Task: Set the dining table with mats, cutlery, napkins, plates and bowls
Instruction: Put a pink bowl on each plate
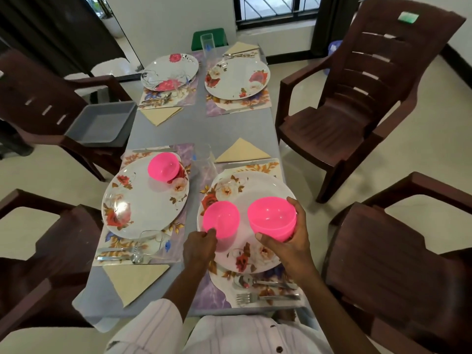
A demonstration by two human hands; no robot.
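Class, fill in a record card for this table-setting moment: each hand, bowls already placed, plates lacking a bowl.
Left hand: pinches the rim of the near-right bowl, on the near-right plate
Right hand: holds the raised bowl above that plate
Bowl placed: near-left bowl on the near-left plate
Plates lacking bowls: far-left plate; far-right plate
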